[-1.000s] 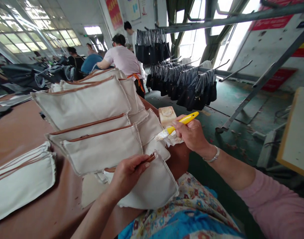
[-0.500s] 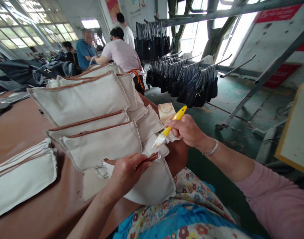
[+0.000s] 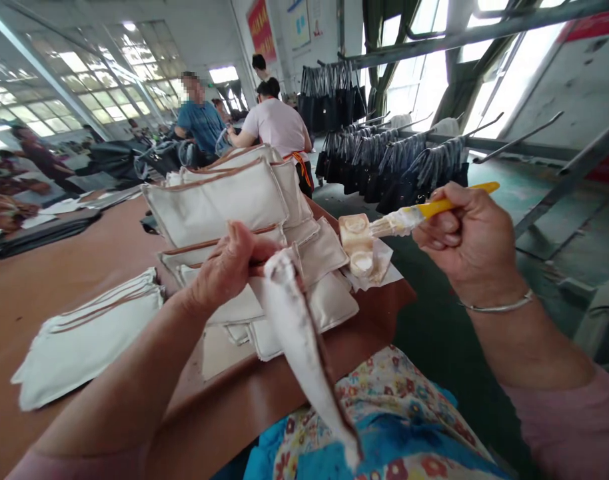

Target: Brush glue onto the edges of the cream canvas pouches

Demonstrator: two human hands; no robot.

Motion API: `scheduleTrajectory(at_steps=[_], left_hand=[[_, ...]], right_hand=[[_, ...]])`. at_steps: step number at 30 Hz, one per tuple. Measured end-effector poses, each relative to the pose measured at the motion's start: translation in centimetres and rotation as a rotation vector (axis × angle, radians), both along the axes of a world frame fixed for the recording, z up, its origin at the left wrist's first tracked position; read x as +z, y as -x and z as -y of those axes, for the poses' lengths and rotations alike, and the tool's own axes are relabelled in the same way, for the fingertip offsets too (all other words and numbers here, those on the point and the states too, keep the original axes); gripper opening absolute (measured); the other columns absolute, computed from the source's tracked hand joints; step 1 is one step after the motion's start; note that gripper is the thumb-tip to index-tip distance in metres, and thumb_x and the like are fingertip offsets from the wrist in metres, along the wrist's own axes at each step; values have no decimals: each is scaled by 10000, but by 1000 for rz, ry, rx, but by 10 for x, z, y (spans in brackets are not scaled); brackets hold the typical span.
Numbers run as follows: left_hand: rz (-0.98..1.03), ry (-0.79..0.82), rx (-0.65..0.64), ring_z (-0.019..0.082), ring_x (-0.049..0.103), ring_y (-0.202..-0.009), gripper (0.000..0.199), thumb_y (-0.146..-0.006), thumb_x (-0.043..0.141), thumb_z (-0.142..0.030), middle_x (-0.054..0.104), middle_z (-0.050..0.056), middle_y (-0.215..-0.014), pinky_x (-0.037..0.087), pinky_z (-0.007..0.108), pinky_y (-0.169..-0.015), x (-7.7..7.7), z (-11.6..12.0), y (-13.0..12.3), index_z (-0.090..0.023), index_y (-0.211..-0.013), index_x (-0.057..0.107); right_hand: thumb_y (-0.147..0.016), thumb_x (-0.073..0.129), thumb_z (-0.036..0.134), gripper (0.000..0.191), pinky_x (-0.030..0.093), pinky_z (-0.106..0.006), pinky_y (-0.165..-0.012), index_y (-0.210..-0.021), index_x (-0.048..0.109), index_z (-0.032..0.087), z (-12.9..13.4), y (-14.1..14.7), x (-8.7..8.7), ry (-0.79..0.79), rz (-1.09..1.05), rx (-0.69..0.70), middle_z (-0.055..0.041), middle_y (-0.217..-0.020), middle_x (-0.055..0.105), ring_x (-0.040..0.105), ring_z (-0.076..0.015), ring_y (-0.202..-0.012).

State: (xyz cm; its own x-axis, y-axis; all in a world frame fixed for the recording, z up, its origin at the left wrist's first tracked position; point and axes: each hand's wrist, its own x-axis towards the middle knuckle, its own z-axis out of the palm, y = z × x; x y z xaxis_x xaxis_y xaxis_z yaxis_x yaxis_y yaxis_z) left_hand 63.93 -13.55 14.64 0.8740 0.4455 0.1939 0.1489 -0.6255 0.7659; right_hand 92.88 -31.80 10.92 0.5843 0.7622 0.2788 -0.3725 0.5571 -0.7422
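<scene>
My left hand (image 3: 229, 267) is closed on the brown-trimmed top edge of a cream fabric pouch (image 3: 297, 333), which hangs on edge over my lap, its side seam turned toward me. My right hand (image 3: 467, 240) grips the yellow handle of a paintbrush (image 3: 404, 219), held level with its bristles pointing left. White paste coats the bristles and the ferrule. Just beyond the bristle tips stands a small cream block-shaped container (image 3: 353, 230), with a round white-filled pot (image 3: 361, 263) in front of it on paper. Behind the left hand lie stacked cream pouches (image 3: 219, 203) with brown trim.
Another pile of pouches (image 3: 89, 333) lies at the left on the brown-covered table (image 3: 184, 413). Black bags (image 3: 394, 163) hang from a metal rack (image 3: 524, 143) at the back right. Several people stand or work beyond the table, one in a pale shirt (image 3: 274, 123).
The left hand has raised the pouch and turned it on edge. My right hand has moved up and right with the paintbrush, now held level. The camera view has shifted left.
</scene>
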Motion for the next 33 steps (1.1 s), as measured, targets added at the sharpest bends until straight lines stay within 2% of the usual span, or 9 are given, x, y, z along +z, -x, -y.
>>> scheduleTrajectory(at_steps=[2,4,6,10,12,14,21,28,33], left_hand=[[-213,128,-110,171,554,-581,999,-849,5,-836,653,88,-637,471,298,-603,-8,-24,19,-175,-708,740],[-381,184,-86,201,615,-729,913,-895,104,-803,724,103,-819,500,308,-717,-32,-46,39,-180,-856,771],[-477,128,97,223,634,-843,733,-909,294,-756,735,92,-940,501,322,-803,-71,-62,56,-185,-951,750],[-570,-63,556,223,616,-765,495,-750,645,-617,686,53,-825,476,316,-709,-158,-59,76,-169,-960,650],[-521,-97,733,221,615,-768,531,-716,685,-585,676,56,-860,461,307,-684,-185,-46,82,-161,-1023,599],[-462,-88,852,222,621,-780,569,-738,658,-620,675,69,-905,448,302,-673,-198,-32,88,-160,-1063,572],[-383,74,895,194,599,-711,501,-857,504,-636,658,33,-778,401,264,-620,-194,-3,92,-170,-955,659],[-73,198,655,160,574,-768,402,-839,634,-535,665,14,-840,414,217,-649,-170,37,67,-175,-979,746],[11,260,463,139,538,-739,312,-859,674,-459,591,16,-798,395,207,-626,-152,57,55,-179,-961,768]], right_hand=[[-828,651,203,100,241,-222,-382,-734,672,175,6,2,-10,27,-9,-11,67,-453,392,243,-62,-370],[-829,645,218,107,235,-217,-374,-739,675,168,7,6,-28,77,-16,-8,67,-447,398,249,-62,-363],[-833,652,233,129,243,-208,-367,-727,666,161,4,13,-50,141,-35,16,69,-439,398,253,-57,-351],[-817,702,238,142,237,-181,-350,-719,655,147,-9,36,-89,257,-126,66,67,-429,401,277,-46,-338],[-792,732,241,154,233,-168,-346,-709,650,140,-14,48,-101,300,-161,81,63,-426,406,291,-43,-339],[-776,751,257,178,225,-160,-342,-698,647,135,-19,57,-108,339,-177,92,62,-418,403,294,-40,-337],[-763,762,283,187,206,-172,-340,-730,650,137,-48,80,-109,322,-133,164,68,-416,413,278,-41,-330],[-786,735,328,219,144,-203,-346,-716,609,164,-78,109,-87,240,8,233,79,-407,402,240,-52,-328],[-801,737,362,240,179,-215,-366,-726,616,169,-88,116,-89,266,256,210,75,-418,415,296,-70,-363]])
